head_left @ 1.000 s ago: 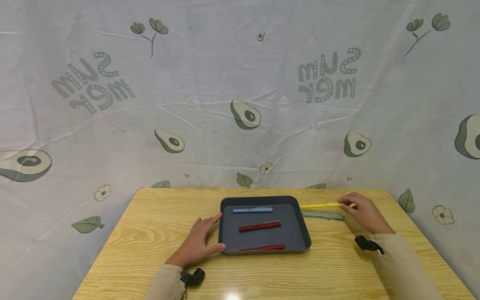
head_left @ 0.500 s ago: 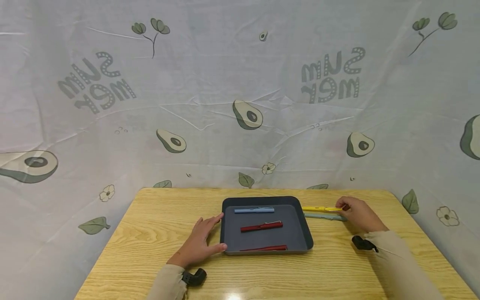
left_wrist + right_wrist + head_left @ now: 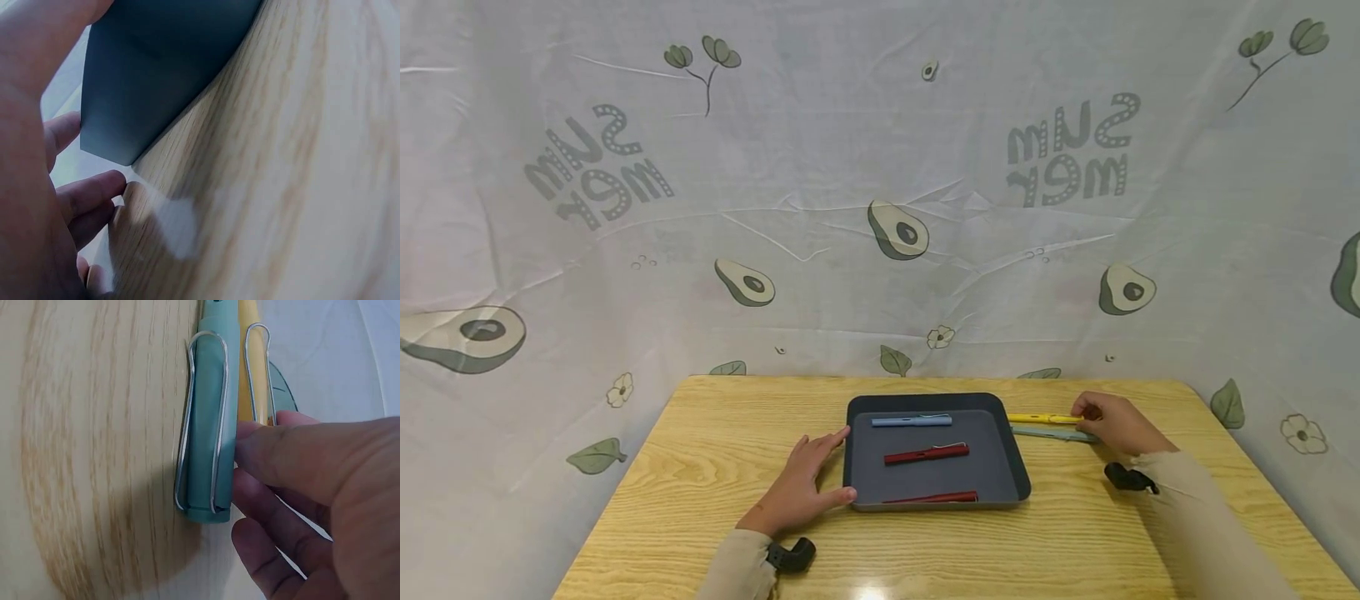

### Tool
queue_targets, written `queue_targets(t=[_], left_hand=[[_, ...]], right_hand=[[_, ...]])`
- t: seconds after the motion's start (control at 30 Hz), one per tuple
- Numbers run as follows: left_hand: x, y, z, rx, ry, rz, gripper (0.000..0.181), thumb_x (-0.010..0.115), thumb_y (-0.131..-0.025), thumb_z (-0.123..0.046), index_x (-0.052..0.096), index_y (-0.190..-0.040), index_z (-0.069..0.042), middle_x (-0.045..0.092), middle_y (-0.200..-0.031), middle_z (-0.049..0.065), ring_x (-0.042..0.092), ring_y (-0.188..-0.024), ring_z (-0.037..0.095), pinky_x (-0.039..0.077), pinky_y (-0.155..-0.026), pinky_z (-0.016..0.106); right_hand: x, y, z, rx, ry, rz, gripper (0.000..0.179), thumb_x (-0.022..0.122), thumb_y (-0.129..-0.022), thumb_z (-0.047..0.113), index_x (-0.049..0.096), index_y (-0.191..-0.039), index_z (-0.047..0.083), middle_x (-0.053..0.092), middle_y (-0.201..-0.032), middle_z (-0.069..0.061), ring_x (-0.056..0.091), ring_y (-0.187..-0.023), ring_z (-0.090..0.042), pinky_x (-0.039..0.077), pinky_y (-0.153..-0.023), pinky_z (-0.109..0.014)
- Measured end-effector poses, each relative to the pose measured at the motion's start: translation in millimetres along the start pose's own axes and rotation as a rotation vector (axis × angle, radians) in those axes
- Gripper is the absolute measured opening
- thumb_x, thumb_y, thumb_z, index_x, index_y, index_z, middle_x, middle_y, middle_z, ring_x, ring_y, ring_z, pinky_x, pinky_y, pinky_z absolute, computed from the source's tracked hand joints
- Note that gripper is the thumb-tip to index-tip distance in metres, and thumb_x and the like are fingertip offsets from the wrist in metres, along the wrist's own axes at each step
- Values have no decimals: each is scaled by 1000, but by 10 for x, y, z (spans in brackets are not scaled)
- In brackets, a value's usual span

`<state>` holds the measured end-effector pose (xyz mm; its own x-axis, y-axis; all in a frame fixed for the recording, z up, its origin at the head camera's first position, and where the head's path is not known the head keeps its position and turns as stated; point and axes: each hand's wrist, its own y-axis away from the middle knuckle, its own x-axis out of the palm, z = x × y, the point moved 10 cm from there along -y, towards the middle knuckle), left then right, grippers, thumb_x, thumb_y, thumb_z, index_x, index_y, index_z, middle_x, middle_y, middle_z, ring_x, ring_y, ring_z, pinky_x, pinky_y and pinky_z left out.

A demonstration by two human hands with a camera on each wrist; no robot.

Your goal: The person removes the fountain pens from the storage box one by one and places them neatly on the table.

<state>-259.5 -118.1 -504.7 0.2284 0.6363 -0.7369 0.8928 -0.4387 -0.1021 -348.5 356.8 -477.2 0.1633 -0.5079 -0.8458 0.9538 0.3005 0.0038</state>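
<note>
My right hand (image 3: 1123,423) pinches the clip end of a yellow pen (image 3: 1041,417) between thumb and fingers, to the right of a dark grey tray (image 3: 1000,467). Alongside the yellow pen lies a pale green pen (image 3: 1052,432). In the right wrist view the green pen's wire clip (image 3: 219,419) faces up, and my thumb (image 3: 269,453) lies right at its side. My left hand (image 3: 797,492) is spread at the tray's left side, thumb by the front corner and fingertips at the wall. The left wrist view shows the tray's outer wall (image 3: 144,75) beside these fingers.
Inside the tray lie a light blue pen (image 3: 912,421), a dark red pen (image 3: 927,454) and another red pen (image 3: 943,497) partly hidden by the front wall. Everything rests on a wooden table (image 3: 730,442). A printed curtain (image 3: 820,317) hangs behind its back edge.
My right hand has brought the yellow pen slightly toward me, close against the green pen. The left hand keeps its place at the tray. The head view has shifted a little.
</note>
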Motion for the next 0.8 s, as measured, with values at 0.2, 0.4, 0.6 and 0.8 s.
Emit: queue_targets(t=[0.2, 0.4, 0.6, 0.8], left_hand=[[3, 4, -10, 0, -7, 5, 93, 72, -91, -57, 29, -166, -23, 42, -162, 4, 37, -150, 30, 4, -128, 59], [9, 2, -8, -5, -8, 6, 93, 72, -91, -57, 28, -166, -24, 41, -163, 4, 37, -151, 30, 3, -128, 58], [16, 3, 10, -4, -16, 4, 93, 72, -91, -57, 28, -166, -24, 40, -163, 3, 37, -151, 30, 4, -128, 58], [1, 8, -12, -7, -18, 3, 93, 73, -91, -55, 28, -166, -24, 41, -163, 4, 37, -151, 30, 4, -129, 57]], right_hand=[[7, 15, 6, 34, -36, 11, 6, 67, -97, 0, 68, -101, 4, 68, -97, -8, 63, -88, -22, 57, -74, -41], [-15, 37, 53, 2, -27, 8, 12, 61, -98, -3, 71, -102, 3, 69, -102, -10, 64, -92, -25, 57, -77, -44], [-57, 54, 56, -9, -23, -20, 10, 63, -99, 0, 71, -104, 4, 70, -104, -9, 66, -94, -25, 59, -83, -49], [-152, 135, 273, -18, -64, -93, 16, 63, -101, 3, 69, -115, -2, 69, -112, -18, 66, -98, -30, 58, -86, -54]])
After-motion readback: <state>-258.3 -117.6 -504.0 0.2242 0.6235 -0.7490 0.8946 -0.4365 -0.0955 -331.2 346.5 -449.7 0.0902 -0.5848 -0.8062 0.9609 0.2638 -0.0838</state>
